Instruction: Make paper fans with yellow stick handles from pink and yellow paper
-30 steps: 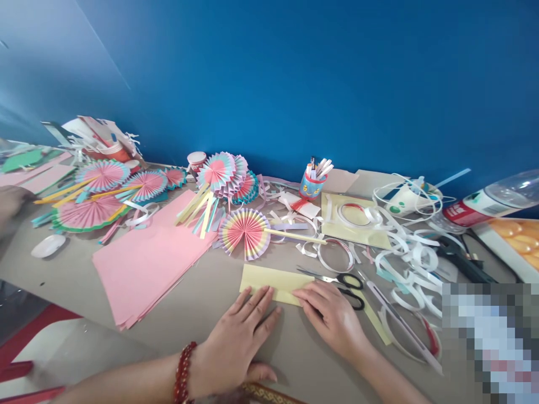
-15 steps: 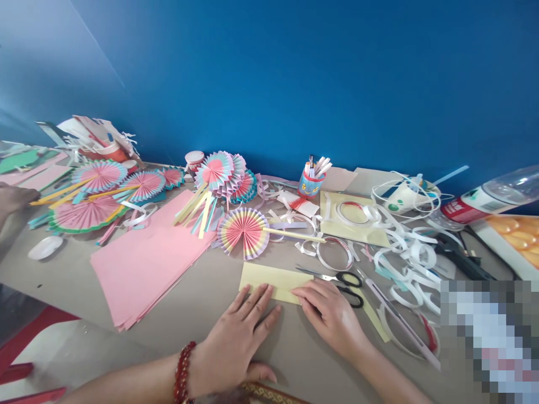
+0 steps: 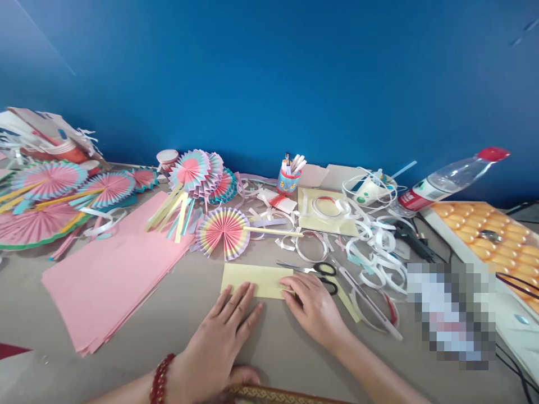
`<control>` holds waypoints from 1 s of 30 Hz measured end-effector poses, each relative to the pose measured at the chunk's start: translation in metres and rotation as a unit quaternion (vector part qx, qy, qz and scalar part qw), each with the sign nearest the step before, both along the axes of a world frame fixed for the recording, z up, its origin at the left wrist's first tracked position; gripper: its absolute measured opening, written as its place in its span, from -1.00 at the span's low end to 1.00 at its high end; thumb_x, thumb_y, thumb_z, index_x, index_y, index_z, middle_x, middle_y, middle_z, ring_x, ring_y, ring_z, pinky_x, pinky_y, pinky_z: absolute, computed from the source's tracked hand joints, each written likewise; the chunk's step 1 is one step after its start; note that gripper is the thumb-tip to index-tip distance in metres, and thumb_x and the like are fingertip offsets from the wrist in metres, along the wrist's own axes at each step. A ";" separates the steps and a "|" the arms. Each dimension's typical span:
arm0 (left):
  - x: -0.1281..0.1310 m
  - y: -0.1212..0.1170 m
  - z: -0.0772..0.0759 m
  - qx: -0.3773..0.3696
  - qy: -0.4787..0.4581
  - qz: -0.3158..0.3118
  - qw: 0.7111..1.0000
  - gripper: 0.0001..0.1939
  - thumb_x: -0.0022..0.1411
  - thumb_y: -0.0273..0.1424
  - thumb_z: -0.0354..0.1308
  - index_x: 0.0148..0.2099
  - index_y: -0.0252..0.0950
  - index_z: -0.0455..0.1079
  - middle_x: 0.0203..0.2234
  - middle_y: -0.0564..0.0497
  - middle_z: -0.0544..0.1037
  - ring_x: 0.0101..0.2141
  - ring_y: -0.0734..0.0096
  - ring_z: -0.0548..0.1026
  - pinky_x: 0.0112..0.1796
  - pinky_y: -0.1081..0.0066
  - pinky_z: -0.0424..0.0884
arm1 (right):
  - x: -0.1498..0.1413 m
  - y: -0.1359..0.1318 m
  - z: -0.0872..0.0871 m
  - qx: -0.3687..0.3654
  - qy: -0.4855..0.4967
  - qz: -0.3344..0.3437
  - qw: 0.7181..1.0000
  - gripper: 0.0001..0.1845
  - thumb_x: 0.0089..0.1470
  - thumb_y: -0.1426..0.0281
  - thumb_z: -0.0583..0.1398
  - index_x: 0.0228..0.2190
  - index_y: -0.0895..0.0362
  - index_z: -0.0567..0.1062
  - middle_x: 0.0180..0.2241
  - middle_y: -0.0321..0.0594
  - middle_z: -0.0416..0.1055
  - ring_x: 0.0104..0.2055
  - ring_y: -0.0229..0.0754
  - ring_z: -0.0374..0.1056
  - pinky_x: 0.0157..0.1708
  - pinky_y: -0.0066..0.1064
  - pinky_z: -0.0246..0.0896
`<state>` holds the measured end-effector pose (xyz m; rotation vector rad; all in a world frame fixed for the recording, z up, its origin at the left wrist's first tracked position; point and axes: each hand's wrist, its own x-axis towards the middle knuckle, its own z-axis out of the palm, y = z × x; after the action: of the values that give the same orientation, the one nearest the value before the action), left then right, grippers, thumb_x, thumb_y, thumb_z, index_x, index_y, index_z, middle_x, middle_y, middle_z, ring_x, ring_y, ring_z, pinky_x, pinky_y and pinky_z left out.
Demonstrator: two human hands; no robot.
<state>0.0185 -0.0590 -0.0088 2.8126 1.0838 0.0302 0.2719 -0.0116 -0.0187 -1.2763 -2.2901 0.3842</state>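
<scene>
A pale yellow paper strip (image 3: 252, 275) lies flat on the table in front of me. My left hand (image 3: 214, 336) rests palm down with fingers spread, fingertips on the strip's lower edge. At the strip's right end, the bent fingers of my right hand (image 3: 314, 311) pinch the paper. Black-handled scissors (image 3: 325, 269) lie just beyond my right hand, blades towards the strip. Behind the strip is a round pleated paper fan (image 3: 223, 233) in pink, yellow and lilac, with a yellow stick pointing right.
Pink sheets (image 3: 118, 275) are stacked at left, near several pleated fans (image 3: 50, 179). Curled white strips (image 3: 379, 247), tape rolls (image 3: 311, 246) and a craft knife (image 3: 366, 300) lie at right. A pen cup (image 3: 289, 182) and a tilted plastic bottle (image 3: 442, 188) stand behind.
The view has turned to the right, bringing the bottle's red cap and the orange-patterned box further into sight. Both hands keep nearly the same places on the yellow strip.
</scene>
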 end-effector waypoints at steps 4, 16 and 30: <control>-0.001 0.000 0.000 0.007 -0.003 -0.002 1.000 -0.01 0.25 0.26 -0.25 0.45 -0.35 -0.11 0.38 -0.37 -0.08 0.38 -0.11 -0.20 0.27 -0.08 -0.16 | -0.002 0.000 0.001 0.000 -0.008 -0.010 1.000 -0.86 0.23 0.51 0.10 -0.20 0.08 0.40 -0.27 -0.21 0.51 -0.20 -0.07 0.40 -0.14 -0.22 0.19; 0.000 -0.001 -0.001 0.023 -0.009 0.005 1.000 0.06 0.25 0.26 -0.21 0.46 -0.46 -0.30 0.39 -0.32 -0.09 0.38 -0.06 -0.17 0.28 -0.02 -0.16 | -0.005 -0.001 0.001 0.012 -0.011 -0.023 1.000 -0.87 0.25 0.50 0.05 -0.23 0.09 0.38 -0.29 -0.19 0.48 -0.22 -0.08 0.36 -0.16 -0.24 0.18; 0.008 -0.002 -0.004 0.048 0.040 0.045 0.997 -0.05 0.31 0.20 -0.19 0.43 -0.45 -0.03 0.38 -0.23 0.03 0.38 0.03 -0.10 0.30 0.05 -0.06 | -0.006 -0.006 0.003 0.121 -0.098 0.089 0.984 -0.62 0.20 0.47 0.19 0.02 -0.11 0.50 -0.03 -0.20 0.46 0.01 -0.06 0.27 0.12 -0.11 0.11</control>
<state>0.0268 -0.0611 -0.0132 2.8695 1.2588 -0.0214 0.2654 -0.0172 -0.0162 -1.0316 -2.5334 0.0364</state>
